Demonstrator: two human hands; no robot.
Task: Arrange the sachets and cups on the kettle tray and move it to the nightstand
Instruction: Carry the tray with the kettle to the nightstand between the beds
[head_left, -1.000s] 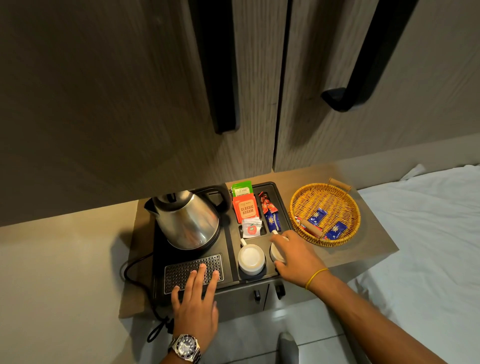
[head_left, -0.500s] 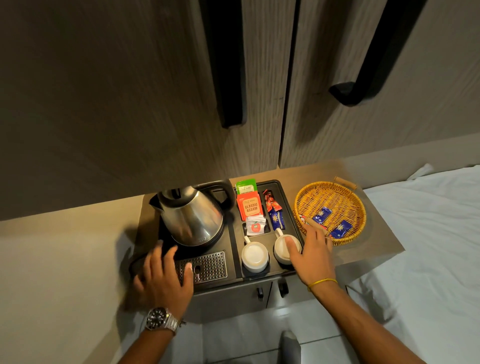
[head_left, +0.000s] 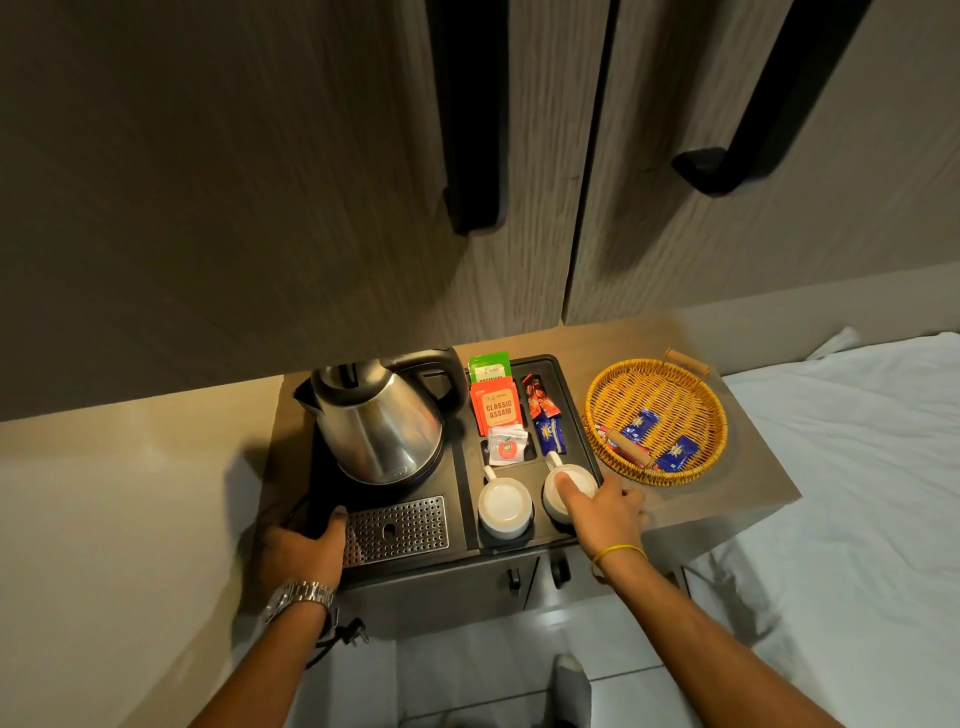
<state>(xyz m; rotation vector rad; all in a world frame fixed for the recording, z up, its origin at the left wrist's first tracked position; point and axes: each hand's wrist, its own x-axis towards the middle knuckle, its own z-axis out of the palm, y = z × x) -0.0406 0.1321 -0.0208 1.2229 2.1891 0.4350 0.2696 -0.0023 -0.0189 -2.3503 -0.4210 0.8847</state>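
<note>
A black kettle tray (head_left: 570, 400) sits on a wooden nightstand (head_left: 748, 483). It holds a steel kettle (head_left: 379, 421) at the left and two white cups (head_left: 504, 506), upside down, at the front right. Behind the cups lie the sachets: green (head_left: 489, 366), orange tea (head_left: 496, 408), white (head_left: 506, 448), and red and blue sticks (head_left: 544, 418). My left hand (head_left: 306, 545) grips the tray's front left corner beside the perforated drip grille (head_left: 397, 530). My right hand (head_left: 605, 512) grips the tray's right edge, thumb lying over the right cup (head_left: 571, 480).
A round wicker basket (head_left: 654, 384) with blue sachets (head_left: 675, 453) stands just right of the tray. Wardrobe doors with black handles (head_left: 472, 156) hang over the nightstand. A white bed (head_left: 852, 493) lies at the right. The kettle's cord and plug (head_left: 350, 636) dangle in front.
My left hand slid off the drip grille to the tray's front left corner and closed on it. My right hand left the cup top and settled on the tray's right edge.
</note>
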